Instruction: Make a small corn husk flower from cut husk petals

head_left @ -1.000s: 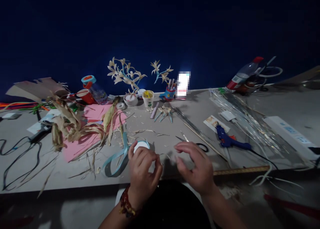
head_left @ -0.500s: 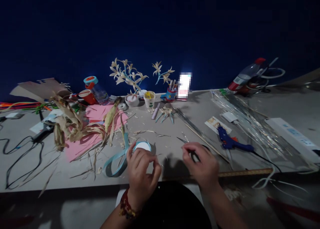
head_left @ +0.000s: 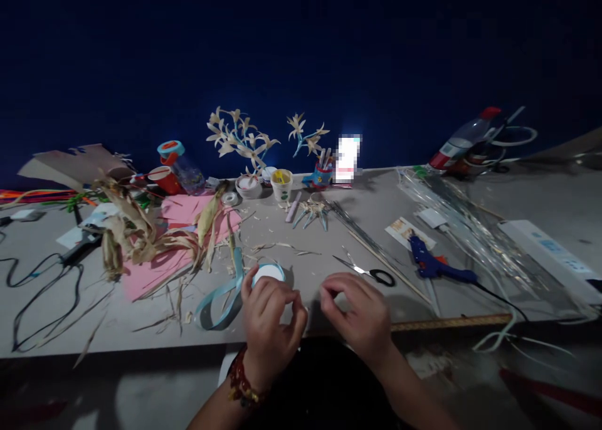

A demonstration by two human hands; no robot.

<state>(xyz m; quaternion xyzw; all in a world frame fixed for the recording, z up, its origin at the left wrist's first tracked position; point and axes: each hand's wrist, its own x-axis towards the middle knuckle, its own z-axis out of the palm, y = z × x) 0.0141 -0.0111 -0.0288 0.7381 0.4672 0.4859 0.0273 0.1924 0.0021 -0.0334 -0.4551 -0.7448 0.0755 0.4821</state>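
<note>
My left hand (head_left: 271, 311) is above the table's front edge, thumb and forefinger pinched together. Whatever sits in that pinch, if anything, is too small to make out. Facing it, my right hand (head_left: 357, 314) has its thumb and forefinger closed in a ring, and I cannot make out anything between the tips. The two hands are apart. Black-handled scissors (head_left: 361, 270) lie on the table just beyond my right hand. A roll of light blue tape (head_left: 282, 270) with a white middle is partly hidden behind my left hand, and a loop of blue ribbon (head_left: 214, 304) lies left of it.
Dried husks (head_left: 136, 229) cover pink paper (head_left: 155, 276) on the left. Husk flowers (head_left: 242, 135) stand at the back near a paper cup (head_left: 281, 187) and a lit phone (head_left: 347, 159). A blue glue gun (head_left: 437, 266), wires (head_left: 362, 229) and a power strip (head_left: 548, 254) lie to the right.
My right hand has moved left, closer to my left hand, and off the scissors' handles, which now show fully. My left hand has shifted slightly right, still pinched.
</note>
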